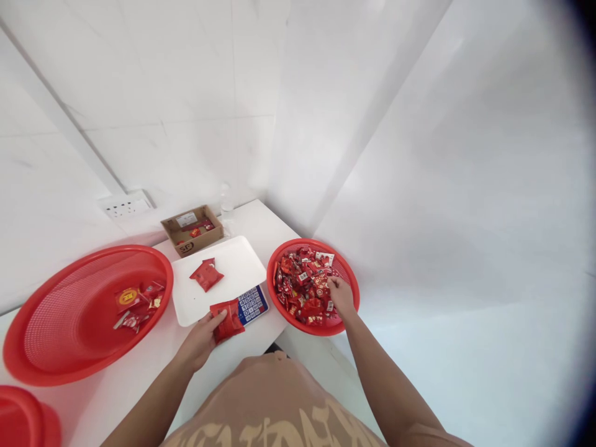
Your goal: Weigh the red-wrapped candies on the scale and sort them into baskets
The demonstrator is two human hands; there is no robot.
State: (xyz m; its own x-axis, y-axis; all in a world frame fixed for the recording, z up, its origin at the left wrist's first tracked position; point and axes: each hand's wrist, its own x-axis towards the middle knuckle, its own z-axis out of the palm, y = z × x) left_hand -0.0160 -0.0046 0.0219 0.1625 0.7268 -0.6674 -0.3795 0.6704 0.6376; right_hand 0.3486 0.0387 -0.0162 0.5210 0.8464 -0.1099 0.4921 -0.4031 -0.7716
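My left hand [200, 340] pinches a red packet [228, 320] over the front edge of a weighing scale [254, 305], whose blue keypad shows beside it. On the scale's white tray [242, 257] lie red packets [207, 275], partly overlapping. At the right, my right hand [341, 296] reaches into a red basket [356, 288] heaped with small red packets [302, 285]. Its fingers are closed at a red and gold packet [321, 284] on top of the heap. The fingertips of that hand are partly hidden.
A large red basket [93, 366] at the left holds several packets. Another red container [44, 416] is cut off at the lower left. Behind the scale stand a cardboard box [200, 242] with red items and a clear bottle [226, 197]. Walls border the white table [254, 217].
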